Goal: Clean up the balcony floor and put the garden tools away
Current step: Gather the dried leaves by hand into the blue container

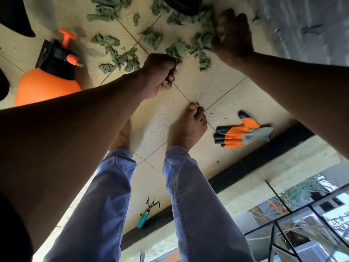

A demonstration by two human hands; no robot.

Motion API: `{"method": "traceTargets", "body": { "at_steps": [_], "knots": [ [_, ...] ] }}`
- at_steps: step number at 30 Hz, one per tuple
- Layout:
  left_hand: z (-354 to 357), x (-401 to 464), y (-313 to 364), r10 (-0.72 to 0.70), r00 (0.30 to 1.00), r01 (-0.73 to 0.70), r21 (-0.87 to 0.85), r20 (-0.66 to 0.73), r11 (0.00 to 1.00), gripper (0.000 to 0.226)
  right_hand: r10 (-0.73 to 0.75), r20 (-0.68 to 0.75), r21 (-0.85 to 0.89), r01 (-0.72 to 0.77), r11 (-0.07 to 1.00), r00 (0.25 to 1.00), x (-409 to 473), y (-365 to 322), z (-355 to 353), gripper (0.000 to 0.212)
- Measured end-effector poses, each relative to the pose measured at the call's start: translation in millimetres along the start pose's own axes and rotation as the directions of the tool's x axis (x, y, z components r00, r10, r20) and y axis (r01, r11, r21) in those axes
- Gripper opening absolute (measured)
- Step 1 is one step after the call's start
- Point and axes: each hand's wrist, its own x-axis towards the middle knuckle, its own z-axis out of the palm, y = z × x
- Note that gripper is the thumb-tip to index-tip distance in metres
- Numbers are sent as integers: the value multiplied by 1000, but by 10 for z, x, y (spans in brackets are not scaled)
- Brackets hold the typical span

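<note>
Wilted green leaves [120, 57] lie scattered over the beige floor tiles [207, 86] in front of my bare feet. My left hand [160, 72] grips a small clump of leaves at its fingertips. Further off to the right, my right hand [233, 35] closes round a larger bunch of leaves [204, 40] on the floor. An orange and black garden glove [243, 135] lies flat to the right of my right foot. A small hand rake with a teal handle [144, 216] lies behind my legs by the dark floor edge.
An orange pressure sprayer [47, 86] with a black top stands on the left. A dark pot [181, 4] sits at the top among the leaves. A grey wall [302, 25] runs along the right. A black metal railing [283, 224] is behind me.
</note>
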Motion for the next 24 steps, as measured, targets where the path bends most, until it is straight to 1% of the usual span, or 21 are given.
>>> {"method": "traceTargets", "body": {
  "at_steps": [1,2,4,5,8,9,11,13,14,17,18,20,22,24],
  "knots": [
    [-3,4,-14,0,1000,0,15,-8,1000,16,-31,12,-6,31,999,999,-17,-63,23,56],
    [3,-22,-16,-1,1000,1,19,0,1000,15,-96,13,-26,96,995,995,-36,-108,62,59],
    [-8,-12,-30,-14,1000,14,10,10,1000,15,-137,42,-114,141,983,990,-60,-192,113,57],
    [-11,-12,-35,-24,1000,24,-1,10,1000,15,-165,52,-147,171,974,985,-72,-210,136,52],
    [-29,-28,-68,-46,999,46,-17,27,999,19,-228,24,-221,228,948,973,-74,-201,179,28],
    [-39,-22,-84,-47,998,48,-23,36,999,20,-223,21,-229,222,948,975,-80,-198,171,25],
    [-56,-16,-121,-49,998,51,-24,44,998,23,-191,-4,-222,185,957,982,-86,-199,137,24],
    [-63,-28,-134,-67,997,68,-39,31,997,25,-142,-79,-118,132,984,987,-105,-221,80,27],
    [-67,-37,-138,-74,997,75,-35,21,997,26,-134,-100,-55,129,990,986,-119,-238,57,27],
    [-91,-89,-119,-63,998,64,-24,20,998,27,-167,-135,163,189,968,977,-248,-369,29,19],
    [-100,-101,-111,-48,998,49,-24,34,999,27,-177,-125,255,204,945,976,-328,-436,22,16],
    [-109,-130,-101,-2,997,5,-47,78,999,23,-193,-30,435,187,881,981,-498,-606,0,10],
    [-105,-156,-98,32,994,-25,-72,103,997,17,-173,58,538,115,835,983,-641,-761,7,10],
    [-134,-155,-113,44,993,-36,-76,110,996,18,-116,93,607,36,794,989,-735,-868,24,10]
  ]
}}
